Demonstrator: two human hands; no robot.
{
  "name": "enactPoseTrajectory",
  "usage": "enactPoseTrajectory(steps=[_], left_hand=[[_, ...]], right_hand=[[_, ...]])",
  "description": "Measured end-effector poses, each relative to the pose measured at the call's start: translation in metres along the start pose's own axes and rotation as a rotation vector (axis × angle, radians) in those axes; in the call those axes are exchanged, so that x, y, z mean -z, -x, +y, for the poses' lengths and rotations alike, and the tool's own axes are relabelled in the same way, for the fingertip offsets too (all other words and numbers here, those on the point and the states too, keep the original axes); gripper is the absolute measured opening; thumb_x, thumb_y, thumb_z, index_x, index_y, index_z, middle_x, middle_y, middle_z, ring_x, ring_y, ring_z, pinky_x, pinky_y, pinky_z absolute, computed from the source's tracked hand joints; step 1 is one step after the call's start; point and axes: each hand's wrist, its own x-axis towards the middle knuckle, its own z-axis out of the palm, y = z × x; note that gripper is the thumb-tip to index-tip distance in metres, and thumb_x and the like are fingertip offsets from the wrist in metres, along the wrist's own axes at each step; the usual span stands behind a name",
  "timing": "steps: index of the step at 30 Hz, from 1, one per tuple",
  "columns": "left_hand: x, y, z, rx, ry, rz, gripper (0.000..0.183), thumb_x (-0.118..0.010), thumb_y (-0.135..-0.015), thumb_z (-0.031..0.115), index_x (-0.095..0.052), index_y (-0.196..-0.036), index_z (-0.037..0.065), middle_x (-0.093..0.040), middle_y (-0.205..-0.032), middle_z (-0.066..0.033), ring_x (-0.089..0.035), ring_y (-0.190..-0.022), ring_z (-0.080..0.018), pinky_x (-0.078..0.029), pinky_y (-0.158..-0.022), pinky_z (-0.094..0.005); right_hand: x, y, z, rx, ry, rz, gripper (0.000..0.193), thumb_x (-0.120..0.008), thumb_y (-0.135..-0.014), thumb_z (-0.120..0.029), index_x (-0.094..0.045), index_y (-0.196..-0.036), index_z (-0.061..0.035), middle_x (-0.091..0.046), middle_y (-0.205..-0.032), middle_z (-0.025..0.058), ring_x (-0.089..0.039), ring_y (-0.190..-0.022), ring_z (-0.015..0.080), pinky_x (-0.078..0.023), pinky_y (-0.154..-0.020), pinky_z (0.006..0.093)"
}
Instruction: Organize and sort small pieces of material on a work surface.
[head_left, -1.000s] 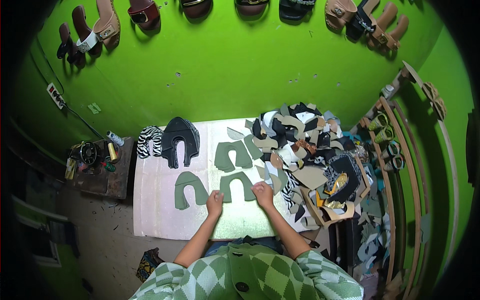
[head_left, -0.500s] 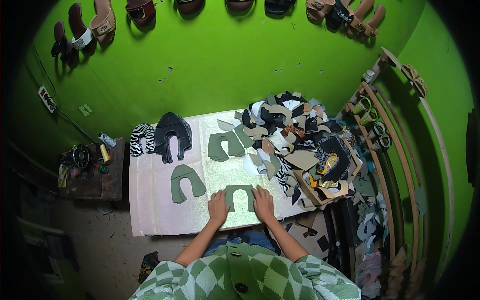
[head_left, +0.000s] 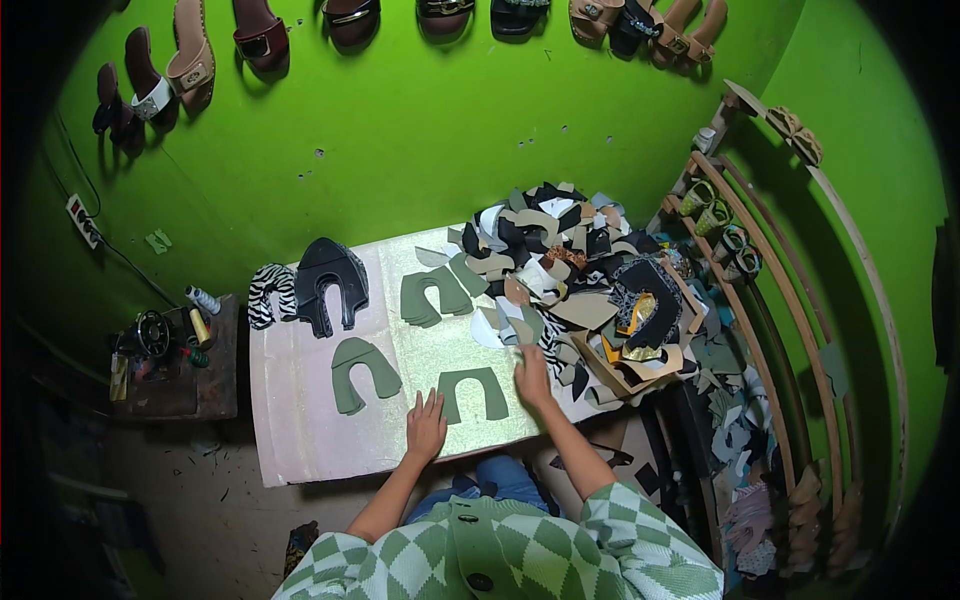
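Observation:
A flat green arch-shaped cutout (head_left: pixel 455 388) lies near the front edge of the table, its opening toward me. My left hand (head_left: pixel 427 427) rests flat at its left side, fingers stretched out. Off its right side is my right hand (head_left: pixel 533 376), apart from the cutout and holding nothing I can see. Its fingers point forward, close to the grey and white scraps (head_left: pixel 508 328). Farther off lies a stack of green cutouts (head_left: pixel 425 298), with more arch-shaped green cutouts (head_left: pixel 348 378) at the left. Behind those are dark arch-shaped pieces (head_left: pixel 318 280) and zebra-print pieces (head_left: pixel 262 295).
A large heap of mixed scraps (head_left: pixel 560 230) covers the table's back right, beside an open cardboard box (head_left: pixel 612 372). Wooden racks (head_left: pixel 745 280) stand at the right. A small side table (head_left: pixel 205 385) with thread spools is at the left. Sandals (head_left: pixel 262 40) hang on the green wall.
My right hand has lifted off the cutout's right side and moved forward toward the scraps. My left hand stays at its left edge, slightly farther from it. The whole view has shifted a little.

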Motion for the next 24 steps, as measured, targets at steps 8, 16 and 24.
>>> enactPoseTrajectory(steps=[8,16,24], left_hand=[[0.009,-0.006,0.016,0.04,0.208,0.095,0.05,-0.054,-0.08,0.012,-0.043,-0.128,0.004,-0.038,-0.136,-0.0175,-0.031,-0.127,-0.04,-0.029,-0.1,-0.0474],[0.026,-0.064,0.059,-0.062,0.362,0.16,0.055,-0.065,-0.074,0.016,-0.044,-0.123,0.005,-0.045,-0.129,-0.0147,-0.041,-0.12,-0.0337,-0.035,-0.096,-0.0418],[0.014,-0.109,0.085,0.294,0.819,0.256,0.03,-0.061,-0.078,0.006,-0.053,-0.107,0.001,-0.057,-0.102,-0.018,-0.061,-0.085,-0.0299,-0.049,-0.073,-0.0367]], right_hand=[[-0.018,-0.055,0.084,-0.121,0.09,0.095,0.034,-0.065,-0.067,-0.008,-0.059,-0.1,-0.0056,-0.057,-0.089,0.0153,-0.055,-0.088,0.03,-0.044,-0.079,0.0363],[-0.02,-0.055,0.058,-0.491,-0.392,-0.212,0.017,-0.061,-0.076,-0.005,-0.067,-0.092,-0.0024,-0.065,-0.08,0.0027,-0.056,-0.068,0.0089,-0.044,-0.065,0.0217],[-0.014,-0.045,-0.002,-0.397,-0.724,-0.48,0.023,-0.056,-0.082,-0.002,-0.063,-0.104,0.0032,-0.066,-0.096,0.0099,-0.059,-0.086,0.0106,-0.045,-0.076,0.021]])
